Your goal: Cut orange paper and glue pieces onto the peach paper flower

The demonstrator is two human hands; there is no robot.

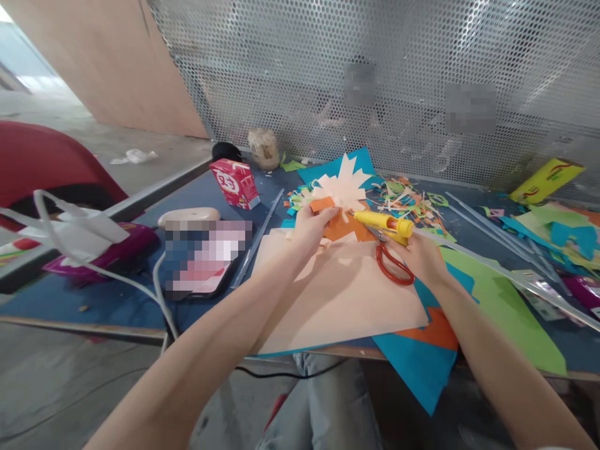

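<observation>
One yellow glue gun (382, 222) is gripped in our right hand (422, 253) by the far edge of a pale sheet (337, 294), its nozzle near the orange paper (322, 204) pinched in our left hand (312, 226). Red-handled scissors (396, 277) sit beside our right hand; farther left we see a pink box (235, 184).

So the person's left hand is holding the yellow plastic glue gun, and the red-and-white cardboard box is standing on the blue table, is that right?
Not quite: in the head view, the person's right hand holds the yellow plastic glue gun. The red-and-white cardboard box is indeed standing on the blue table.
</observation>
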